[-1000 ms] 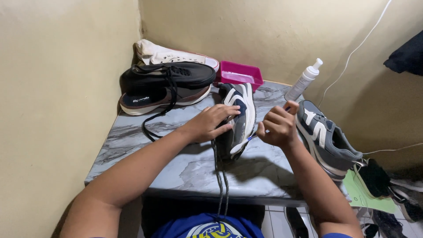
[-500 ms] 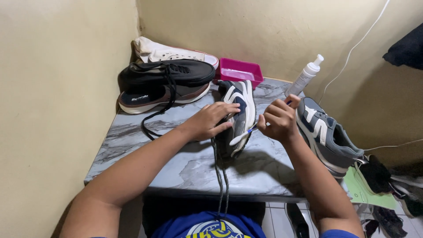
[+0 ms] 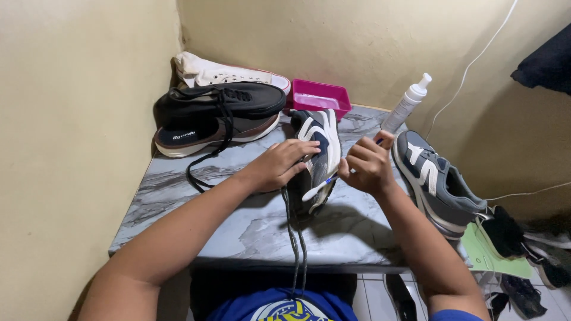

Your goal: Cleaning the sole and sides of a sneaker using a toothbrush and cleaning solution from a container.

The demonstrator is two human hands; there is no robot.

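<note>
Left hand [image 3: 279, 165] clamped over the upper of a grey-and-white sneaker [image 3: 318, 156], fingers spread across its side – shoe tipped on edge near the middle of the marble-patterned bench [image 3: 238, 226], sole turned to the right, grey laces [image 3: 294, 238] dangling over the front edge toward a blue shirt [image 3: 279, 306]. Right hand [image 3: 369, 166] closed round a toothbrush [image 3: 321, 185], white head pointing down and left, touching the sneaker's sole edge. Hands just beside each other, shoe between them.

To the right, the matching grey sneaker [image 3: 431, 181], lying on its side at the bench's right edge, sole toward the hands, toe near the right wrist. Behind it, a white pump bottle [image 3: 407, 106], upright against the wall. At the back of the bench, a pink plastic tray [image 3: 318, 96], just behind the held shoe's toe. On the left, a pair of black sneakers [image 3: 220, 113] stacked one on the other, a black lace trailing down across the bench. Behind those, in the corner, a white canvas shoe [image 3: 229, 74] on its side.

Beyond the right edge – on the floor – a green sheet [image 3: 488, 252] and dark shoes [image 3: 535, 261], partly out of view. White cable [image 3: 476, 59] running up the yellowish wall; dark cloth [image 3: 547, 59] hanging at the top right.
</note>
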